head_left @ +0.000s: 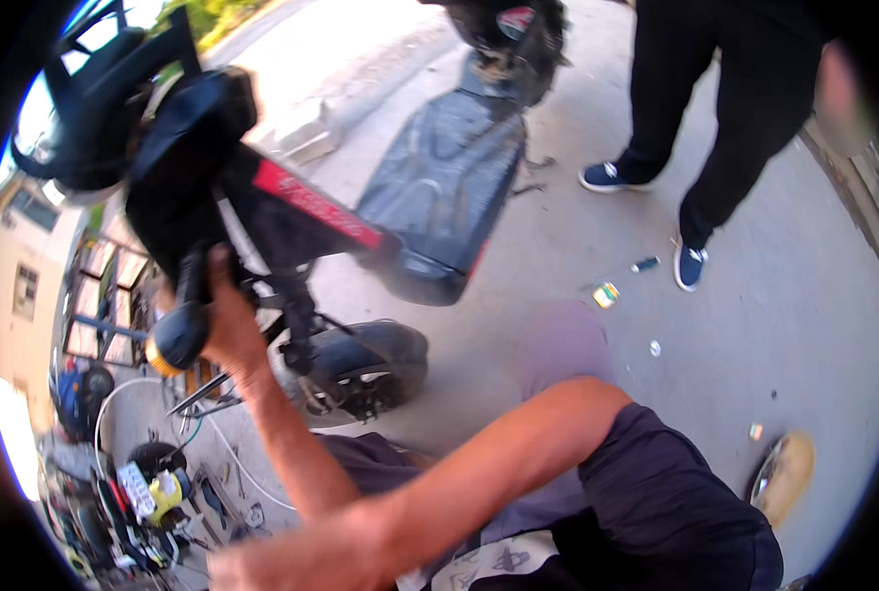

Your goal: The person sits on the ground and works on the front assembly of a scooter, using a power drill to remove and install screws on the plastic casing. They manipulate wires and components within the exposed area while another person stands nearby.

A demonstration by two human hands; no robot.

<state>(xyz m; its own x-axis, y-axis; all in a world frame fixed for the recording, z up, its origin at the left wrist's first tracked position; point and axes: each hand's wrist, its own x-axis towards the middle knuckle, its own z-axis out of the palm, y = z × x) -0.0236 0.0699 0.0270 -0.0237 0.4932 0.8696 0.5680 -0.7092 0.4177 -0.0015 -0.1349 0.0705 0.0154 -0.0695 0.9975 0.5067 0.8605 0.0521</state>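
A black motor scooter (439, 187) with a red stripe fills the upper left and middle. My left hand (231, 320) is closed around its black handlebar grip (185, 310), with the thumb along the near side. A tyre (380, 350) shows below the handlebar, to the right of my left forearm. My right forearm reaches from the right across my body, passing over my left arm. My right hand (282, 563) is at the lower left edge, smeared by motion; its fingers cannot be made out.
A person in dark trousers (671, 108) and blue shoes stands at the upper right. A small yellow-green box (606, 295) and a dark small tube (645, 264) lie on the concrete. At the lower left are tools (218, 497), a pale hose (247, 463) and other vehicle parts.
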